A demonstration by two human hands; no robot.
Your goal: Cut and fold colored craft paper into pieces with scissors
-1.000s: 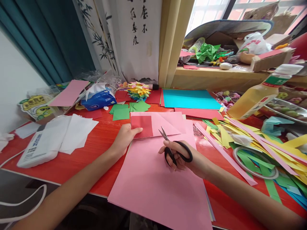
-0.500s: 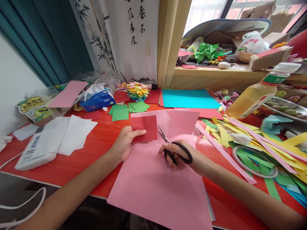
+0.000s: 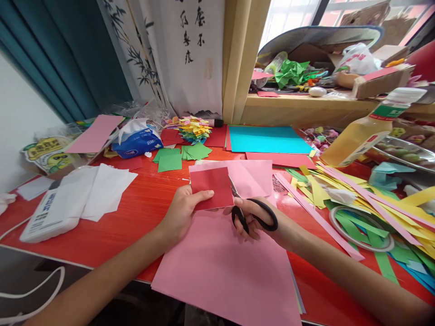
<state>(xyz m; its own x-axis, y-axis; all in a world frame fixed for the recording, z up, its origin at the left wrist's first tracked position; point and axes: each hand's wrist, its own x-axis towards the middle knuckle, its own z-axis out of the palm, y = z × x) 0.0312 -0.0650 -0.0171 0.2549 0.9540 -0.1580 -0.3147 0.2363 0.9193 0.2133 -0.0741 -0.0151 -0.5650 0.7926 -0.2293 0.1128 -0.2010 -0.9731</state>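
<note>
Pinched under the thumb of my left hand [image 3: 180, 213] is a red paper square [image 3: 210, 179], laid against a pink sheet [image 3: 254, 174] that stretches out behind it to the right. My right hand [image 3: 253, 212] has its fingers through the black handles of a pair of scissors [image 3: 273, 219]. The scissor blades lie along the square's right edge and point away from me; how far they are apart is hard to see. Below both hands a stack of large pink paper [image 3: 224, 271] overhangs the table's front edge.
Green squares [image 3: 170, 162], a blue tissue pack [image 3: 137, 142] and a turquoise sheet [image 3: 268, 139] lie at the back of the red table [image 3: 112, 235]. Paper strips [image 3: 370, 199], a tape roll [image 3: 390, 244] and a tilted bottle [image 3: 356, 136] are on the right. White sheets [image 3: 112, 185] lie left.
My left hand has brought the red square and pink sheet a little right and nearer. The scissor blades, earlier open beside the square, now lie at its right edge and look closer together.
</note>
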